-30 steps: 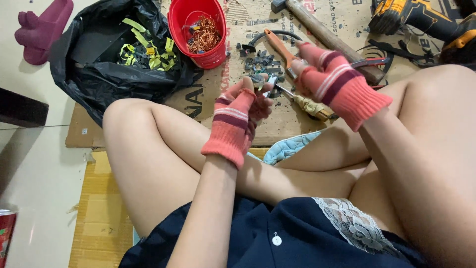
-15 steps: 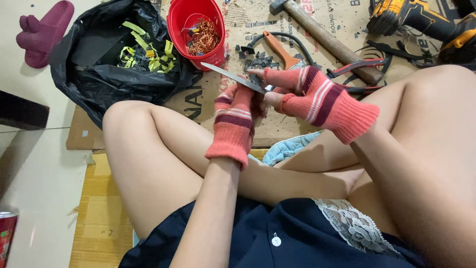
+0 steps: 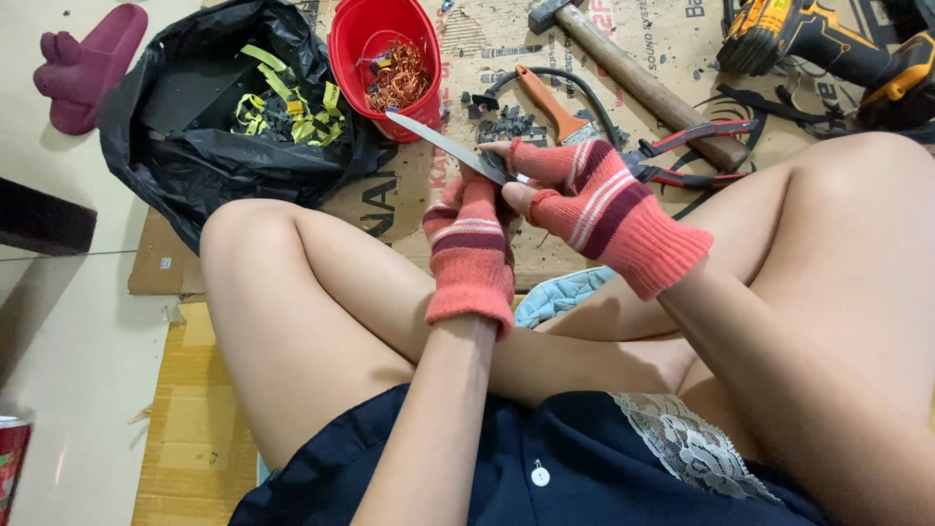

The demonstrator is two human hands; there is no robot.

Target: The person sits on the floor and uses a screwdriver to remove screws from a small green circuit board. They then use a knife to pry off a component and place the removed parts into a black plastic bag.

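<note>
Both hands wear pink striped fingerless gloves and meet above my crossed legs. My right hand (image 3: 584, 190) grips a knife (image 3: 443, 144) whose bare blade points up and left toward the red bucket. My left hand (image 3: 469, 226) is closed just below the blade, around something small that the glove hides. The blade rests against the left hand's fingers.
A red bucket (image 3: 353, 51) holds copper wire. A black bag (image 3: 175, 136) contains yellow-green insulation scraps. On the cardboard lie a hammer (image 3: 643, 83), red-handled pliers (image 3: 696, 146), an orange-handled tool (image 3: 545, 102), small dark pieces (image 3: 506, 122) and a yellow drill (image 3: 828, 49). A maroon slipper (image 3: 83, 63) lies far left.
My right hand left the pile of pieces on the cardboard, picked up the knife and brought it against my left hand. The blade now points up-left.
</note>
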